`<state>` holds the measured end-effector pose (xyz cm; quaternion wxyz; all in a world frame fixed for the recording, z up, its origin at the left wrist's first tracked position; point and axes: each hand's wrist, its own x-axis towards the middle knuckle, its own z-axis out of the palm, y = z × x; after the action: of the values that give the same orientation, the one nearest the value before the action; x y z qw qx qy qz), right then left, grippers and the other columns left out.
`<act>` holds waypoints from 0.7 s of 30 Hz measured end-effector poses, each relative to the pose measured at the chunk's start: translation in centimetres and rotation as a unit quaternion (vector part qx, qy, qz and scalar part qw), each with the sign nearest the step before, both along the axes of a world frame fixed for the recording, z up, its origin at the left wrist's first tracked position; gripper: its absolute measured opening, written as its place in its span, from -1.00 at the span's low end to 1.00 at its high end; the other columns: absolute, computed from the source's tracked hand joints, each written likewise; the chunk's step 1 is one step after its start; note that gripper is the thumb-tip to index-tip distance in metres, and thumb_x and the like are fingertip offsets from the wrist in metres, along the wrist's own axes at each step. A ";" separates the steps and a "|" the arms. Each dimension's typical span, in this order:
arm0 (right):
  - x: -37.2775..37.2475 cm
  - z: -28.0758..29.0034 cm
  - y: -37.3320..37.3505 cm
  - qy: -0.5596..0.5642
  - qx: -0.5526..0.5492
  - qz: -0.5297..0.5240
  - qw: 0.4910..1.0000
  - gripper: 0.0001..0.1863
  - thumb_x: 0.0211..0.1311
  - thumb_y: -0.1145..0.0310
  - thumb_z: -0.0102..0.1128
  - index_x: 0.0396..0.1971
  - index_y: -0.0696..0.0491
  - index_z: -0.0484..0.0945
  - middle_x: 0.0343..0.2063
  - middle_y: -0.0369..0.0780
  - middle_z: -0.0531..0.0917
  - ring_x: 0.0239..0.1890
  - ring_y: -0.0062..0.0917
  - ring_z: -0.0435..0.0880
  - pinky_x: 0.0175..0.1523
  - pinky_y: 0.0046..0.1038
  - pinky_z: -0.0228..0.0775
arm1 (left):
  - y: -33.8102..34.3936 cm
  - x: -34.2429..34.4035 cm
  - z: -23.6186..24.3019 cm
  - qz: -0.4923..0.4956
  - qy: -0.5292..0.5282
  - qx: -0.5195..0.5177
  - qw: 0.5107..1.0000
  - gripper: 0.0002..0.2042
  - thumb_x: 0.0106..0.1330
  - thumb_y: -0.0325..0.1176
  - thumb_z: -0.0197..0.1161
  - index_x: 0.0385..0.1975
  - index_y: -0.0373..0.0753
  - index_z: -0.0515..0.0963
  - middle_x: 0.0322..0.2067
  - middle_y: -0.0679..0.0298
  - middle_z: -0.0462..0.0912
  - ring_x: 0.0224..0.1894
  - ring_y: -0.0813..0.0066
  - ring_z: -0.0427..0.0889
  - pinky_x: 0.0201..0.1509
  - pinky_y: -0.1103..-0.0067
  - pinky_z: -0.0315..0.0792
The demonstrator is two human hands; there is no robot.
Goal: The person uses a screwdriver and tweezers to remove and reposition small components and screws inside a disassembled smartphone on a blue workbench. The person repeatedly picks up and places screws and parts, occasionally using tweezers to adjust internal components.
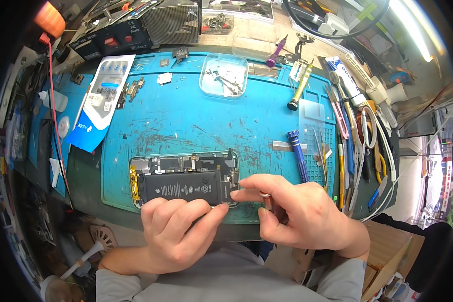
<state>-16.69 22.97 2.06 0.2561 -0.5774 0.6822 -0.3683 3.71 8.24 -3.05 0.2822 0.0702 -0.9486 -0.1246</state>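
Right hand [299, 214]: thumb and fingers pinching a small metallic cylinder [267, 202], beside the right end of an opened phone [189, 164]. Left hand [178, 236]: fingers curled at the phone's near edge; cannot tell whether anything is gripped. Phone: near the front of a scuffed blue mat [181, 118], long axis running left to right, inside facing up; gold-coloured strip [134, 182] at left end; flat black rectangular battery [178, 187] lying lengthwise. Container [236, 64]: clear plastic, rounded square, holding small dark and metallic pieces.
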 end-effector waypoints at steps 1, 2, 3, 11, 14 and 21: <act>0.0 0.0 0.0 -0.001 -0.003 -0.002 1.000 -0.49 0.14 0.64 0.30 0.15 0.17 0.52 -0.22 -0.07 0.84 -0.39 -0.31 0.86 -0.31 -0.37 0.74 | 0.0 -0.1 0.0 0.003 0.000 0.000 1.000 -0.62 -0.05 -0.40 0.52 -0.13 -0.03 0.82 -0.18 0.54 0.61 -0.15 0.49 0.49 -0.06 0.43 0.27; 0.0 0.0 0.0 -0.002 -0.006 -0.004 1.000 -0.49 0.13 0.64 0.30 0.14 0.17 0.53 -0.23 -0.07 0.84 -0.39 -0.30 0.86 -0.31 -0.36 0.73 | 0.1 -0.1 0.0 0.006 0.001 0.000 1.000 -0.62 -0.05 -0.41 0.51 -0.14 -0.03 0.83 -0.19 0.54 0.60 -0.16 0.50 0.48 -0.06 0.43 0.26; 0.1 0.0 0.0 -0.004 -0.007 -0.008 1.000 -0.50 0.13 0.64 0.30 0.13 0.17 0.53 -0.24 -0.08 0.84 -0.40 -0.30 0.86 -0.32 -0.36 0.73 | 0.1 -0.1 0.0 0.008 0.000 0.001 1.000 -0.62 -0.06 -0.41 0.51 -0.15 -0.02 0.83 -0.19 0.55 0.60 -0.17 0.50 0.48 -0.06 0.43 0.25; 0.3 -0.6 0.0 0.004 -0.028 -0.022 0.999 -0.53 0.12 0.61 0.31 0.10 0.18 0.55 -0.32 -0.10 0.83 -0.47 -0.27 0.82 -0.38 -0.32 0.69 | 0.2 -0.2 0.3 0.007 -0.018 0.004 1.000 -0.58 -0.12 -0.41 0.48 -0.15 -0.02 0.84 -0.19 0.56 0.60 -0.16 0.51 0.46 -0.06 0.43 0.24; 0.2 -0.5 -0.1 0.005 -0.030 -0.018 0.999 -0.53 0.13 0.61 0.32 0.10 0.18 0.55 -0.34 -0.10 0.82 -0.48 -0.27 0.81 -0.39 -0.32 0.67 | 0.1 -0.2 0.2 0.001 -0.018 -0.001 1.000 -0.58 -0.12 -0.42 0.47 -0.14 -0.02 0.84 -0.19 0.56 0.60 -0.16 0.51 0.46 -0.06 0.44 0.24; 0.1 -0.7 -0.1 0.017 -0.036 -0.008 0.999 -0.52 0.10 0.63 0.32 0.09 0.19 0.57 -0.55 -0.14 0.71 -0.60 -0.30 0.72 -0.47 -0.31 0.57 | 0.1 -0.1 -0.1 -0.002 -0.007 -0.027 1.000 -0.61 -0.04 -0.42 0.42 -0.13 -0.03 0.84 -0.18 0.57 0.59 -0.15 0.52 0.46 -0.07 0.45 0.23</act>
<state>-16.57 22.91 1.34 0.2204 -0.5868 0.6774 -0.3851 3.63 8.31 -3.10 0.2772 0.0613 -0.9537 -0.0991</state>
